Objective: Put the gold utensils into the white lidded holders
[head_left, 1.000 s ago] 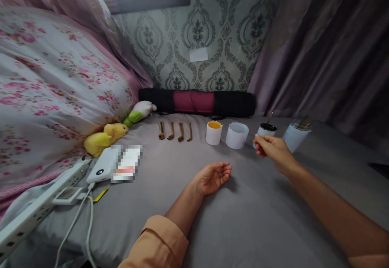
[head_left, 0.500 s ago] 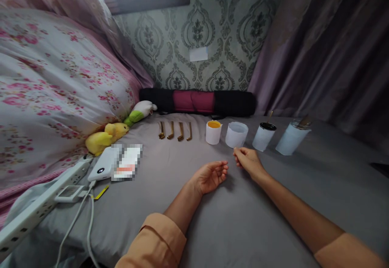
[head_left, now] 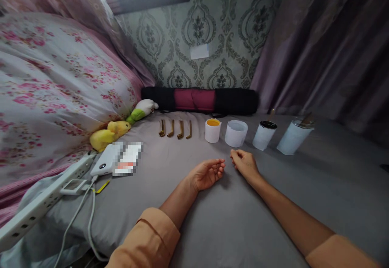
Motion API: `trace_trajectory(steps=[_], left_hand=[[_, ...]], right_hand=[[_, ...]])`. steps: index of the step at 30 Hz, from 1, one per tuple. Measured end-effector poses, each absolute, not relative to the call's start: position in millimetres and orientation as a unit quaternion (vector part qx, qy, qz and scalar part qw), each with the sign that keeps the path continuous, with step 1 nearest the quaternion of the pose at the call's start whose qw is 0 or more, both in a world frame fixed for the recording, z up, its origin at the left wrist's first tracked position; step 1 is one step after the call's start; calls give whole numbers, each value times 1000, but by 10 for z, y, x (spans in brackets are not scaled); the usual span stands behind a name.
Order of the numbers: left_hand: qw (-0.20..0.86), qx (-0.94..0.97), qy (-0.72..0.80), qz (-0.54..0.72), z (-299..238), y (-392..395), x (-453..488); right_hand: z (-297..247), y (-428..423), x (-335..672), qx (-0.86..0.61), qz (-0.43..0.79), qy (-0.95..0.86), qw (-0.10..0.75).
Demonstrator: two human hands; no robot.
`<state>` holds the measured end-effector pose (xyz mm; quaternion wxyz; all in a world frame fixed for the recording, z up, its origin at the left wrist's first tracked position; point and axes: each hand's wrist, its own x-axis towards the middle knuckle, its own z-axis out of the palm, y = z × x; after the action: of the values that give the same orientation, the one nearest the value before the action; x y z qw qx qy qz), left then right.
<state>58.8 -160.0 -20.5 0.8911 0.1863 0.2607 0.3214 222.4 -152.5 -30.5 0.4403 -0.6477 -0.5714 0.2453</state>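
My left hand (head_left: 209, 174) rests palm up on the grey bedsheet, its fingers loosely bent and apart, holding nothing. To its right, my right hand (head_left: 244, 163) lies knuckles up with its fingers curled in and thumb drawn close; nothing shows in it. Just beyond the right hand stands a wide white-wrapped cup (head_left: 236, 134). Left of that is a white-wrapped cup with a yellow inside (head_left: 212, 132). On the right are a white-wrapped cup with a dark rim (head_left: 264, 136) and a taller white-wrapped glass (head_left: 294, 138). Several bent, brass-coloured pieces (head_left: 180, 129) lie in a row farther left.
A black and maroon roll (head_left: 194, 100) lies along the patterned wall. At the left are plush toys (head_left: 111, 134), a white power bank (head_left: 105, 164), a power strip (head_left: 45, 207) and white cables (head_left: 91, 223). Curtains (head_left: 306, 49) hang on the right.
The view has shifted slightly. My right hand has drawn back a little from the wide cup, and my left hand has moved slightly leftward. The cups and brass pieces stay in place.
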Motion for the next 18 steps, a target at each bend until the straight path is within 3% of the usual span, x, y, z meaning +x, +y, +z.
trace_trajectory(steps=[18], left_hand=[[806, 249, 407, 351, -50, -1397, 566]], right_hand=[[-321, -1544, 2240, -647, 220, -588, 433]])
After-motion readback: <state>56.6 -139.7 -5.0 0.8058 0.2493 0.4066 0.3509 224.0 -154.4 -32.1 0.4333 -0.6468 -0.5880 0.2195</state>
